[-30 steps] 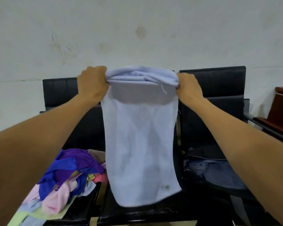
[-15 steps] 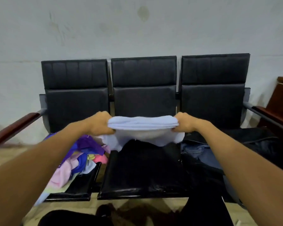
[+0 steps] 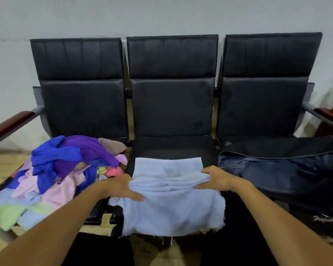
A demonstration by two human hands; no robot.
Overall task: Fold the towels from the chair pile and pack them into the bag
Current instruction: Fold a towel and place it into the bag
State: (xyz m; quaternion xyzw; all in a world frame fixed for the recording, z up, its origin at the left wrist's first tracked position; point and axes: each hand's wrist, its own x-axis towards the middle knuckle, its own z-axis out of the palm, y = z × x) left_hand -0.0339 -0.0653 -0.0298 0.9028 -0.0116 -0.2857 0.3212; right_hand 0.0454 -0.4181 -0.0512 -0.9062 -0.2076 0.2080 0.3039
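Change since the previous view: the pale blue terry towel (image 3: 171,191), held aloft between both hands a moment before, had been lowered onto the middle seat (image 3: 173,148) of the black three-seat bench, its far edge laid flat on the cushion and its frayed near edge hanging over the front lip

Item, towel: bunched in a soft ridge across its middle, partway through a fold, not yet squared

Left hand (image 3: 119,187): gripped the left end of the ridge, thumb lying along the front of the cloth, fingers tucked into it

Right hand (image 3: 217,179): gripped the right end of the ridge, fingers curled over the top layers

Item, pile of unfolded towels (image 3: 62,173): blue, purple, pink, green and pale blue cloths, heaped on the left seat and spilling forward; it touched the left forearm's side of the scene, just beside the working towel

Item, dark navy fabric bag (image 3: 281,169): lying on the right seat, mouth towards the middle; whether anything was packed inside could not be told

Progress, judged: early; one towel in hand half folded, many left in the pile, packing of this one not begun
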